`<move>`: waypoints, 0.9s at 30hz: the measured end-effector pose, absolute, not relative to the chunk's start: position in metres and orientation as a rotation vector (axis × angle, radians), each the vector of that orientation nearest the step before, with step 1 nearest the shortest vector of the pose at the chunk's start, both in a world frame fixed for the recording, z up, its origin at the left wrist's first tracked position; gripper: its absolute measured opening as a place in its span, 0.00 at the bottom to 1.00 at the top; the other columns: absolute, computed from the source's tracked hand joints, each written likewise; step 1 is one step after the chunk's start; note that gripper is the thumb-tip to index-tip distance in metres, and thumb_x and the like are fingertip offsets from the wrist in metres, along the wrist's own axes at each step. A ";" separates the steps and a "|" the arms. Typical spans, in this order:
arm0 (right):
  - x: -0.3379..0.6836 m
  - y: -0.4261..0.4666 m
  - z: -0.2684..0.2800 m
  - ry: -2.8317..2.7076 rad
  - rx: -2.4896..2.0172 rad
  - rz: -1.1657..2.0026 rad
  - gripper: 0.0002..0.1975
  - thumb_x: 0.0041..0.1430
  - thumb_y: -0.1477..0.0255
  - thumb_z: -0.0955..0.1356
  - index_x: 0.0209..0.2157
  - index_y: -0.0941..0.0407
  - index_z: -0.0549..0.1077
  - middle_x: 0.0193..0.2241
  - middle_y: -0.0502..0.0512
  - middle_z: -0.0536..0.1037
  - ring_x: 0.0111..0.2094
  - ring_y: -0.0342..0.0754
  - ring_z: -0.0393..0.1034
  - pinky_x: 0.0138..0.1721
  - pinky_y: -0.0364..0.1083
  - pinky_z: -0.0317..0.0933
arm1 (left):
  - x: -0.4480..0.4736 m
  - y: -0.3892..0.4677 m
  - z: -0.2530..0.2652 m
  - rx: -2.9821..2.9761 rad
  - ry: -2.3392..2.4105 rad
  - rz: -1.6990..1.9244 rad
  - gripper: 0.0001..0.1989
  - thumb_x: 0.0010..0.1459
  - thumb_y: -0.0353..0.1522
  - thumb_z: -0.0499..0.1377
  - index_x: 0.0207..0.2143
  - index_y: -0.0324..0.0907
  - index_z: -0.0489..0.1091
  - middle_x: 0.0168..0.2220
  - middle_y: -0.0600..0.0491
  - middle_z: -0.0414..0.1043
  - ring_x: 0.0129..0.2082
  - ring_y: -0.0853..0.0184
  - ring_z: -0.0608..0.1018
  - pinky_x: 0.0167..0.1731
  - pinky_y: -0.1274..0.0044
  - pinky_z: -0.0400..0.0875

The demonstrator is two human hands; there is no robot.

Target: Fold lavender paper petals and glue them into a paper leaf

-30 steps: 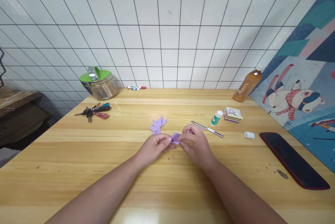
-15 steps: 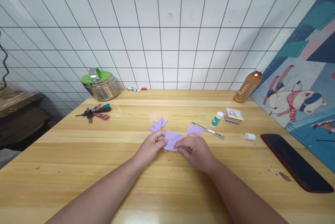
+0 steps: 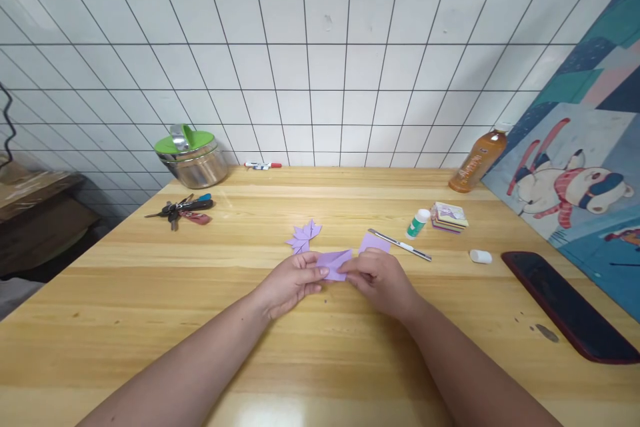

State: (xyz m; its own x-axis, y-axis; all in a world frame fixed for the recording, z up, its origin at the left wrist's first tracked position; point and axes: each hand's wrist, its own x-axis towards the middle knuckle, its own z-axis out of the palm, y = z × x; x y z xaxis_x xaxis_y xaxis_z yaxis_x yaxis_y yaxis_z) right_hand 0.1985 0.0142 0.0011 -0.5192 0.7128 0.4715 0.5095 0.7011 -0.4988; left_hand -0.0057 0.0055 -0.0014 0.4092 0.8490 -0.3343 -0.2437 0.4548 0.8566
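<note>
A small purple sheet of paper (image 3: 334, 263) is held between my two hands above the table, with a crease or fold showing across it. My left hand (image 3: 295, 282) pinches its left side, thumb on top. At the right edge, my right hand (image 3: 379, 279) grips the paper between thumb and forefinger. Just beyond my left hand lies a folded purple paper piece (image 3: 303, 236) with several points. Another flat purple sheet (image 3: 374, 242) rests past my right hand, and a craft knife (image 3: 403, 245) lies slanted over its edge.
A glue stick (image 3: 418, 223), its white cap (image 3: 481, 256), a stack of coloured paper (image 3: 449, 216) and a phone (image 3: 570, 307) are on the right. A bottle (image 3: 479, 159) stands behind them. Keys (image 3: 183, 210), a green-lidded metal pot (image 3: 193, 159) and a marker (image 3: 263, 165) sit at the back left.
The paper between my hands has tilted and now looks shorter, with its crease showing. My left hand has turned so its fingers reach underneath. The view has shifted slightly.
</note>
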 end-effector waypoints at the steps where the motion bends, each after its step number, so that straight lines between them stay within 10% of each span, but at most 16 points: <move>1: 0.198 0.014 0.001 -2.220 -0.936 0.456 0.09 0.55 0.73 0.66 0.37 0.51 0.77 0.22 0.51 0.75 0.25 0.43 0.65 0.30 0.43 0.57 | -0.005 0.006 -0.002 0.854 0.896 0.793 0.18 0.45 0.30 0.66 0.41 0.38 0.72 0.37 0.48 0.76 0.31 0.72 0.76 0.26 0.85 0.65; 7: 0.192 0.008 -0.004 -2.072 -0.941 0.988 0.10 0.55 0.69 0.65 0.39 0.50 0.76 0.31 0.51 0.79 0.27 0.43 0.70 0.28 0.41 0.62 | -0.005 0.006 -0.003 1.013 0.913 0.742 0.15 0.47 0.36 0.65 0.36 0.36 0.72 0.29 0.48 0.76 0.25 0.71 0.76 0.18 0.85 0.57; 27: 0.177 0.011 -0.006 -1.421 -1.277 1.268 0.11 0.48 0.62 0.68 0.27 0.55 0.67 0.20 0.47 0.70 0.21 0.42 0.67 0.22 0.42 0.67 | 0.002 0.002 -0.007 0.976 0.917 0.706 0.18 0.51 0.42 0.61 0.35 0.35 0.71 0.34 0.43 0.77 0.28 0.69 0.76 0.30 0.78 0.68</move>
